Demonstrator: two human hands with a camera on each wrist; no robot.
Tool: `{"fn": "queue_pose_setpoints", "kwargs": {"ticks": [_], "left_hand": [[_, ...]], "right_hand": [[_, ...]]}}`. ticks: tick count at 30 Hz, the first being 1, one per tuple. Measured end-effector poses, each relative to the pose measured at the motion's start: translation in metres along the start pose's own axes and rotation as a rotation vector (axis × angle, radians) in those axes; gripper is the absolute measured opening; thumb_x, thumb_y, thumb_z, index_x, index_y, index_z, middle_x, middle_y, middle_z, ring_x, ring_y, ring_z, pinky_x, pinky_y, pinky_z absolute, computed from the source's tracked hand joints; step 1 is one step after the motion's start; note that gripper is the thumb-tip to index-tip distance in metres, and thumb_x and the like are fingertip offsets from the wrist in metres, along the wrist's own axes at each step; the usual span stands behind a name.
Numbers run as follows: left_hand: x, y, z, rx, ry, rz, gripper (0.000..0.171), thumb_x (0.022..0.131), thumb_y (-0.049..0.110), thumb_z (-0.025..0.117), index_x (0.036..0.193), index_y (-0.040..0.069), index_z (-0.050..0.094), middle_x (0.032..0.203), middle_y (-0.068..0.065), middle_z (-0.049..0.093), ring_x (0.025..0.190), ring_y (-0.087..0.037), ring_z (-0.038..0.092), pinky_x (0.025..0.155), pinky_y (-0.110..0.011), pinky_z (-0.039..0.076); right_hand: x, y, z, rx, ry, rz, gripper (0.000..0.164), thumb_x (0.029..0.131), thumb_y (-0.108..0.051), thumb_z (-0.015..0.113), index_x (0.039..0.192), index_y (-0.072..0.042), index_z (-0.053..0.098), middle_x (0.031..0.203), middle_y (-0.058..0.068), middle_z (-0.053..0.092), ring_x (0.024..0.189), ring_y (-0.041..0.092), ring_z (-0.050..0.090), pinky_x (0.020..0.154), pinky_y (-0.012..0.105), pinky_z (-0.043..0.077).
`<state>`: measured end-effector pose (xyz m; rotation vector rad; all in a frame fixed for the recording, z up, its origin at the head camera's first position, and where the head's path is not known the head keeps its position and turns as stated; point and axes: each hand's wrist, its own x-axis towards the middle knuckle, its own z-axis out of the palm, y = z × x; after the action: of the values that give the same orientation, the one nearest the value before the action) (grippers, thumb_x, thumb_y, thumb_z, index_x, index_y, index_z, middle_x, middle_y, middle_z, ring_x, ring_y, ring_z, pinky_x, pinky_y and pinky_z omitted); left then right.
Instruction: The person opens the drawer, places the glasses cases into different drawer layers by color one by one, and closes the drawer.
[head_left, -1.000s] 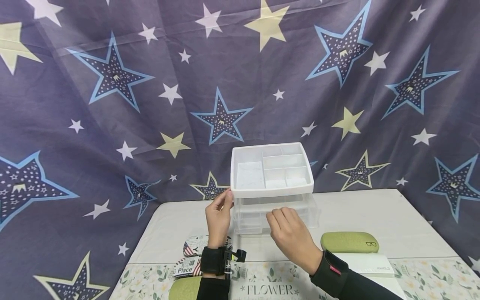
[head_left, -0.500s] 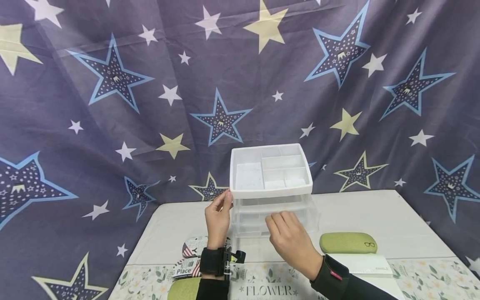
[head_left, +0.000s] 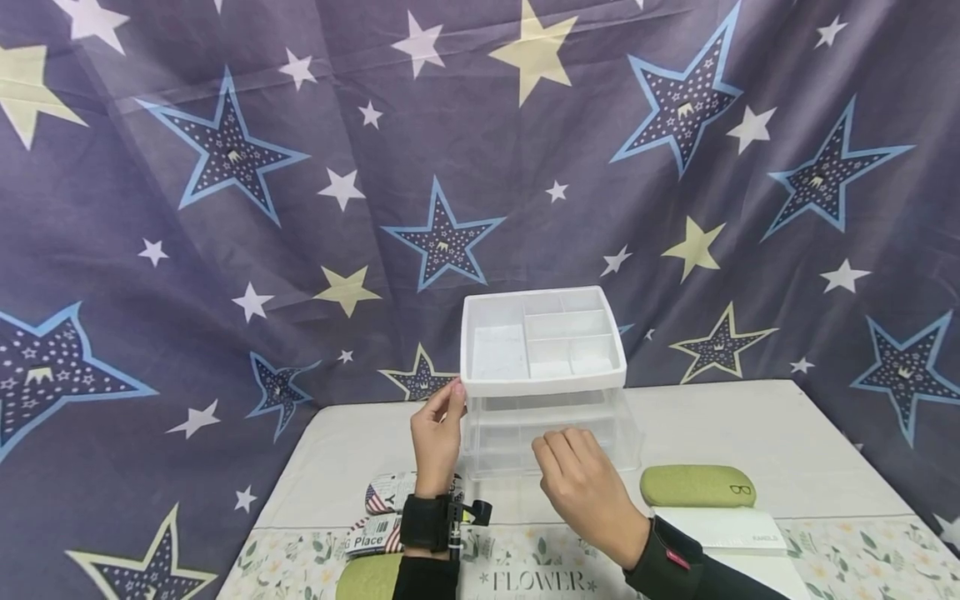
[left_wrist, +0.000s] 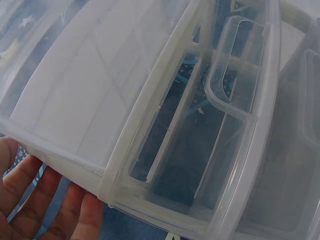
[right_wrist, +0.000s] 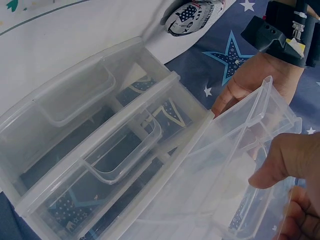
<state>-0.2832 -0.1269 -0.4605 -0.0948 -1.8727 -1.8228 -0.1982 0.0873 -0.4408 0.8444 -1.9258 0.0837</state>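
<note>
Transparent plastic drawer unit with white compartmented top (head_left: 546,386), middle of the worktop (head_left: 712,425), toward the far side. Probably light, stiff, slick; thin walls may crack if forced. Left grip (head_left: 437,437) holds the unit's near-left top corner; right grip (head_left: 590,492) pinches the near end of a pulled-out transparent drawer (head_left: 498,457), level hard to tell. Best hold: drawer's front wall, unit steadied. Edges to mind: newspaper-print cases (head_left: 390,492) near left, green oblong glasses case (head_left: 697,485) near right. More room far right.
</note>
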Motion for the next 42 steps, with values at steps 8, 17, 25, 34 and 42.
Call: {"fn": "queue_pose_setpoints", "kwargs": {"ticks": [8,17,25,34,42], "left_hand": [[0.003,0.002,0.001,0.005,-0.004,0.003,0.032,0.102,0.02,0.066,0.13,0.003,0.07,0.129,-0.011,0.069,0.115,-0.023,0.067,0.087,-0.02,0.057],[0.002,0.001,-0.001,-0.021,-0.008,0.016,0.038,0.1,0.031,0.069,0.128,0.006,0.072,0.126,-0.006,0.072,0.107,-0.014,0.069,0.087,-0.024,0.058],[-0.001,0.004,0.002,-0.011,0.017,0.011,0.033,0.101,0.021,0.068,0.128,0.002,0.071,0.126,-0.013,0.071,0.101,-0.011,0.068,0.083,-0.018,0.057],[-0.004,0.012,0.002,-0.009,0.013,-0.003,0.032,0.102,0.021,0.067,0.128,0.003,0.072,0.127,-0.011,0.071,0.106,-0.014,0.068,0.085,-0.02,0.057],[0.0,-0.003,0.001,-0.023,0.011,-0.006,0.034,0.1,0.028,0.07,0.127,0.008,0.073,0.127,-0.006,0.071,0.109,-0.013,0.067,0.087,-0.023,0.058]], "right_hand": [[0.0,-0.001,-0.003,0.005,-0.003,0.008,0.031,0.086,0.001,0.038,0.102,0.004,0.065,0.092,0.013,0.062,0.077,0.026,0.054,0.065,0.034,0.048],[-0.001,-0.005,-0.008,0.015,0.011,0.009,0.03,0.086,0.001,0.039,0.101,0.003,0.065,0.091,0.012,0.062,0.078,0.026,0.055,0.064,0.033,0.048],[-0.003,-0.007,-0.009,0.018,0.043,0.004,0.03,0.083,0.001,0.04,0.1,0.003,0.065,0.091,0.012,0.062,0.077,0.026,0.055,0.064,0.034,0.048],[-0.005,-0.011,-0.01,0.021,0.059,-0.003,0.03,0.083,0.001,0.041,0.1,0.003,0.065,0.091,0.012,0.062,0.077,0.026,0.054,0.063,0.033,0.046],[-0.005,-0.015,-0.014,0.026,0.063,-0.002,0.032,0.081,0.001,0.041,0.101,0.004,0.065,0.091,0.012,0.063,0.076,0.025,0.054,0.063,0.032,0.047]]}}
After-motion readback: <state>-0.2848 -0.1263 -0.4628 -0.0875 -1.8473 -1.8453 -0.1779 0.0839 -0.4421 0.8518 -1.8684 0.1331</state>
